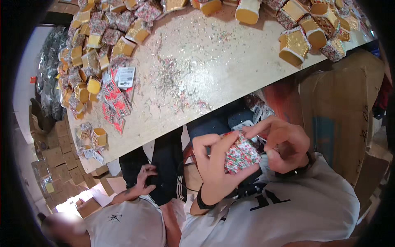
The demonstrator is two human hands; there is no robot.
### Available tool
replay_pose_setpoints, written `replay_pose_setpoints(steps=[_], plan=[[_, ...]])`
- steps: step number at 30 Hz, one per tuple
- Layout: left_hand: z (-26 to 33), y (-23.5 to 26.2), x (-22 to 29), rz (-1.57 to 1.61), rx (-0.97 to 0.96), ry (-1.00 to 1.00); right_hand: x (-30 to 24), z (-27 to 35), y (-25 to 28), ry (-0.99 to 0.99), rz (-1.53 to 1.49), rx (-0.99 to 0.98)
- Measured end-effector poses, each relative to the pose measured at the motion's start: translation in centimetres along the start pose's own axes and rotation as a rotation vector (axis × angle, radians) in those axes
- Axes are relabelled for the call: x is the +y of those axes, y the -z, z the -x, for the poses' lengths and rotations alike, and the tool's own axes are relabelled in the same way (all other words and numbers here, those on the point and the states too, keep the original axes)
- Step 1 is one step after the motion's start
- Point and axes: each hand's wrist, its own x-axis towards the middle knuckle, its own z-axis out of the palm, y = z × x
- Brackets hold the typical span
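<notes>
My left hand is wrapped round a small ornament crusted with red, green and white sprinkles, above my lap at the table's near edge. Close against the ornament's right side, my right hand has thumb and forefinger drawn together in a pinch. Whatever lies between those fingertips is too small to make out. A pale card-like piece shows just behind the ornament, partly covered by my hands.
Gold, sprinkle-edged ornaments are heaped on the table at left, more at right. Red and white cards and thin metal pins lie between. A co-worker's hand is at lower left; a cardboard box stands at right.
</notes>
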Motion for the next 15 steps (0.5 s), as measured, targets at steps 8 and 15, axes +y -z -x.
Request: replay_pose_setpoints(steps=[8,15], plan=[[1.8,-0.6,-1.8,0.171,0.068,0.125,0.0,-0.2,-1.1,-0.084,0.278,-0.101],[1.7,-0.3,-2.2,0.139,0.030,0.121,0.1,-0.4,-1.6,-0.074,0.311,-0.049]])
